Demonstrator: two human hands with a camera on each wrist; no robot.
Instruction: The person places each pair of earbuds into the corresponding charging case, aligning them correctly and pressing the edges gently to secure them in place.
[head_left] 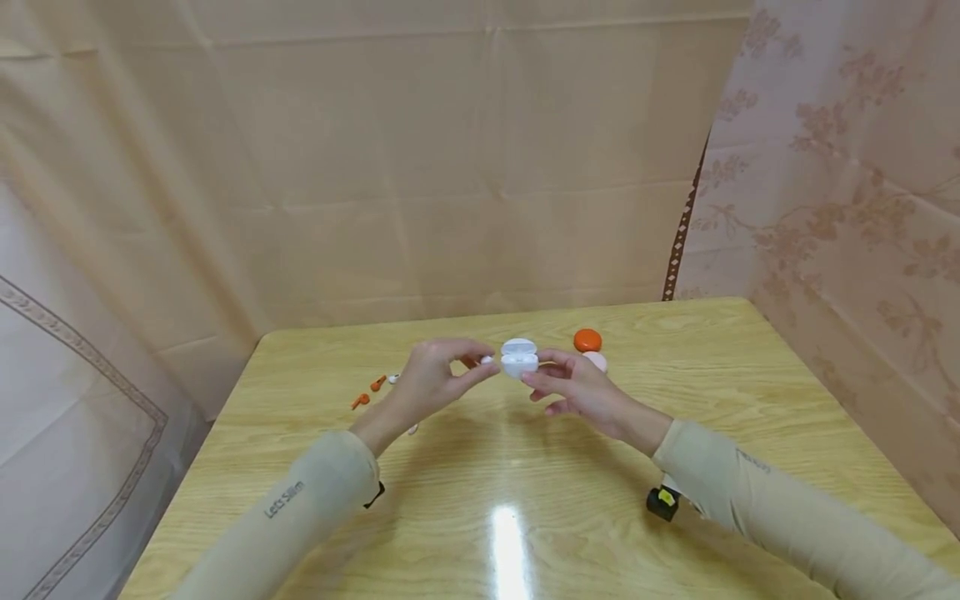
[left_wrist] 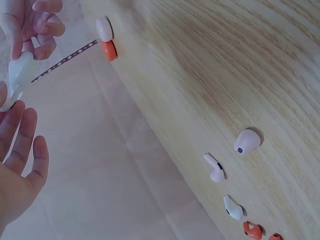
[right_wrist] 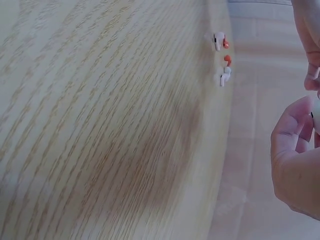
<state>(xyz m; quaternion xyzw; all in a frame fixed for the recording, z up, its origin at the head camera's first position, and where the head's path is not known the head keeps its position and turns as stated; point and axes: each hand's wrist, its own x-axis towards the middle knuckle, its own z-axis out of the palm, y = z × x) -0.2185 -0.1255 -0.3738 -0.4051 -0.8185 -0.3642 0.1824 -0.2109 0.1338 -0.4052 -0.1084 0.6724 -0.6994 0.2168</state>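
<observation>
In the head view my right hand [head_left: 581, 392] holds a white earbud case [head_left: 519, 365] above the table, its lid raised. Just left of it, my left hand [head_left: 433, 375] pinches a white earbud [head_left: 487, 360] between thumb and fingers. The left wrist view shows this earbud [left_wrist: 16, 96] close against the case [left_wrist: 22, 69]; whether they touch, I cannot tell. Only a sliver of the case [right_wrist: 316, 116] appears at the edge of the right wrist view, beside my right hand [right_wrist: 294, 165].
Two orange earbuds [head_left: 362, 400] and a loose white earbud [head_left: 393, 378] lie left on the wooden table [head_left: 525, 467], with pale pink earbuds [left_wrist: 248, 141] nearby. Behind my right hand sit a round orange case [head_left: 587, 340] and a pale pink case [head_left: 597, 360]. Curtains surround the table.
</observation>
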